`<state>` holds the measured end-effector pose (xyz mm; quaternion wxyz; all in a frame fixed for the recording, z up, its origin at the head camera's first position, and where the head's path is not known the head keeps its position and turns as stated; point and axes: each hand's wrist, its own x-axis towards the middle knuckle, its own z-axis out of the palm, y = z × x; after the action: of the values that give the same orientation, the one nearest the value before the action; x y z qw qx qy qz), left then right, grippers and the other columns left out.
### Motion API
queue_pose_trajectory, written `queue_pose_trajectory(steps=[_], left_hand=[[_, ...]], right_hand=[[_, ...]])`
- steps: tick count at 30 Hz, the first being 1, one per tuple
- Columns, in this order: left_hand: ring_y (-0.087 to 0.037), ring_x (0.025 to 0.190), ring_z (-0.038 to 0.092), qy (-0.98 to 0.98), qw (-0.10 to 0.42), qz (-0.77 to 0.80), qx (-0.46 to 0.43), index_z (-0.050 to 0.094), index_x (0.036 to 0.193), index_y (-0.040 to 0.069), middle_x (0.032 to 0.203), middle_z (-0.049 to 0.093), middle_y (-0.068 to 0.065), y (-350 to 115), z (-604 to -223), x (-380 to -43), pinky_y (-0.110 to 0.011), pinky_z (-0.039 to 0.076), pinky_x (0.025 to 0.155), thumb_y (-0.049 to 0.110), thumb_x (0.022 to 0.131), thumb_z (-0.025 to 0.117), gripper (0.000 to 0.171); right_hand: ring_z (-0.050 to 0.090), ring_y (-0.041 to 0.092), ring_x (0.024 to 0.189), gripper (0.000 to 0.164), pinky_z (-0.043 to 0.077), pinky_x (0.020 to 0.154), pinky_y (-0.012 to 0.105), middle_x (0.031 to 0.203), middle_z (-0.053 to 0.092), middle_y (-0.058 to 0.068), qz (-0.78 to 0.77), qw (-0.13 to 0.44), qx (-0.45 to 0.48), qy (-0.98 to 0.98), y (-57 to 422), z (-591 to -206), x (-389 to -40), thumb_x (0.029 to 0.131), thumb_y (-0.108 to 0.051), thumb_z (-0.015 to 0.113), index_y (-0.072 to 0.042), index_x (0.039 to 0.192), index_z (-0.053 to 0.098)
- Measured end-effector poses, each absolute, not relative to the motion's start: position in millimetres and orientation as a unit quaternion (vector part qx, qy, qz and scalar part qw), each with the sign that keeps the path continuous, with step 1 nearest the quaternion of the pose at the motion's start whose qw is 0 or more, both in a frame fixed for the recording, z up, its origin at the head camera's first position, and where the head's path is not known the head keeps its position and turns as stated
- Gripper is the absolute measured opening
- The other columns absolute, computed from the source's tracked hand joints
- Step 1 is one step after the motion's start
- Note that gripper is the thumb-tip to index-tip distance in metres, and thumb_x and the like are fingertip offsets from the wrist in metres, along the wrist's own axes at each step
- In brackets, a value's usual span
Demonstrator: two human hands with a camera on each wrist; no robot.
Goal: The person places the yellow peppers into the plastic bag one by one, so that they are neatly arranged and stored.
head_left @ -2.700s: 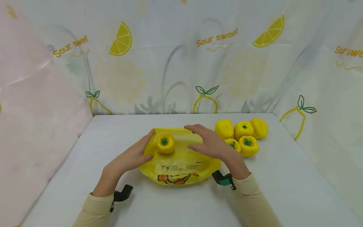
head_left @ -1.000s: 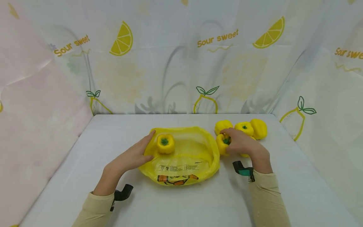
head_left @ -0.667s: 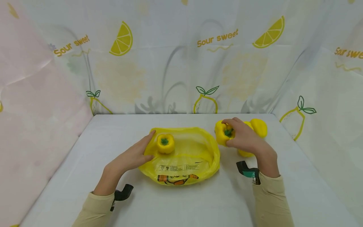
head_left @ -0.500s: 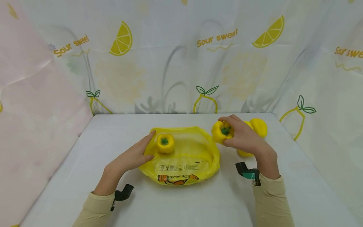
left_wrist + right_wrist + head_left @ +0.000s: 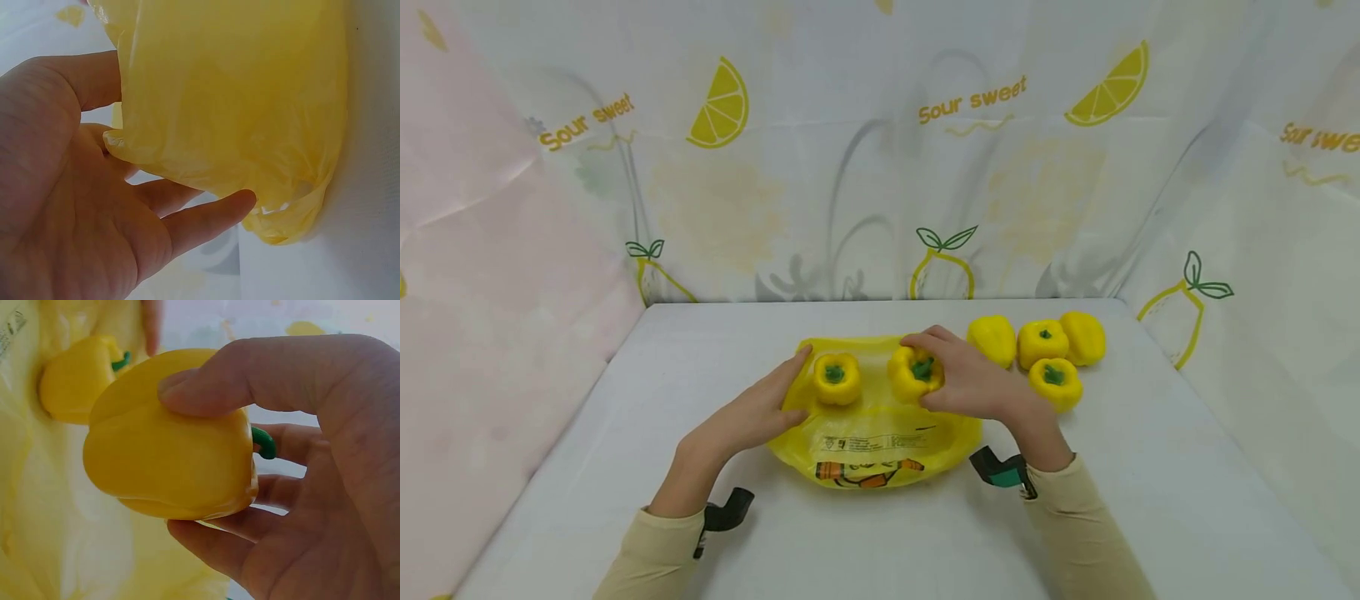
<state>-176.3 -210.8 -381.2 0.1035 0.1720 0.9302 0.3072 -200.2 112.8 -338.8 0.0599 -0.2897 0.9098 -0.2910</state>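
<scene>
In the head view, a yellow plastic bag (image 5: 880,425) lies on the table, its mouth spread. My left hand (image 5: 752,412) stays at its left side, thumb and fingers spread apart at the rim. The left wrist view shows the thumb and some fingers partly hidden behind the bag's film. My right hand (image 5: 973,383) grips a yellow bell pepper (image 5: 906,375) by its sides, thumb opposite fingers, over the bag's right part. Its green stem points toward the palm in the right wrist view. Another yellow bell pepper (image 5: 837,385) sits in the bag near my left hand.
Several more yellow bell peppers (image 5: 1056,385) are grouped on the white table (image 5: 865,542) to the right of the bag. A lemon-printed cloth (image 5: 820,167) hangs behind the table. Dark camera mounts (image 5: 727,510) stick out from both wrists.
My right hand has picked up a bell pepper from the group on the right and carried it left over the bag. My left hand stays at the bag's left rim.
</scene>
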Motion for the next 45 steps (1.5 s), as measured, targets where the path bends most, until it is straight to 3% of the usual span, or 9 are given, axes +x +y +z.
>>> queue_pose_trajectory(steps=[10, 15, 22, 37, 45], left_hand=[[-0.035, 0.155, 0.013, 0.930, 0.101, 0.308, 0.173, 0.003, 0.162, 0.019, 0.169, 0.010, -0.010, -210.4, -380.3, -174.8, -0.057, 0.017, 0.124, 0.017, 0.096, 0.061, 0.087], [-0.036, 0.155, 0.013, 0.930, 0.101, 0.306, 0.174, 0.003, 0.162, 0.018, 0.168, 0.010, -0.011, -210.6, -379.7, -174.6, -0.058, 0.017, 0.124, 0.016, 0.096, 0.061, 0.087], [-0.035, 0.155, 0.013, 0.930, 0.105, 0.305, 0.175, 0.003, 0.161, 0.017, 0.169, 0.009, -0.010, -209.4, -378.9, -175.0, -0.057, 0.016, 0.124, 0.016, 0.097, 0.060, 0.086], [-0.034, 0.155, 0.014, 0.933, 0.102, 0.299, 0.172, 0.004, 0.161, 0.017, 0.169, 0.010, -0.009, -211.6, -382.9, -175.3, -0.057, 0.017, 0.124, 0.017, 0.097, 0.060, 0.085], [-0.035, 0.155, 0.015, 0.934, 0.095, 0.293, 0.179, 0.004, 0.161, 0.017, 0.168, 0.011, -0.010, -211.4, -379.8, -175.5, -0.057, 0.018, 0.124, 0.017, 0.097, 0.060, 0.086]], right_hand=[[0.052, 0.018, 0.103, 0.073, 0.049, 0.087, 0.032, 0.131, 0.049, 0.003, -0.278, 0.010, -0.287, 0.917, 85.5, -371.0, -209.4, 0.076, -0.010, 0.070, -0.014, 0.146, 0.048], [0.056, 0.025, 0.114, 0.070, 0.052, 0.097, 0.040, 0.136, 0.051, 0.012, -0.278, -0.021, -0.279, 0.919, 74.1, -391.9, -218.0, 0.080, -0.012, 0.075, -0.010, 0.144, 0.048], [0.051, 0.033, 0.133, 0.070, 0.045, 0.111, 0.045, 0.150, 0.045, 0.015, -0.266, 0.014, -0.252, 0.931, 68.7, -411.3, -225.0, 0.088, -0.019, 0.074, -0.011, 0.149, 0.042], [0.049, 0.032, 0.136, 0.075, 0.043, 0.113, 0.047, 0.155, 0.040, 0.012, -0.272, 0.048, -0.233, 0.932, 66.3, -409.7, -222.6, 0.090, -0.035, 0.072, -0.019, 0.154, 0.036], [0.045, 0.028, 0.140, 0.063, 0.043, 0.113, 0.046, 0.156, 0.040, 0.008, -0.273, 0.027, -0.259, 0.926, 78.9, -381.3, -214.0, 0.093, -0.027, 0.067, -0.018, 0.150, 0.042]])
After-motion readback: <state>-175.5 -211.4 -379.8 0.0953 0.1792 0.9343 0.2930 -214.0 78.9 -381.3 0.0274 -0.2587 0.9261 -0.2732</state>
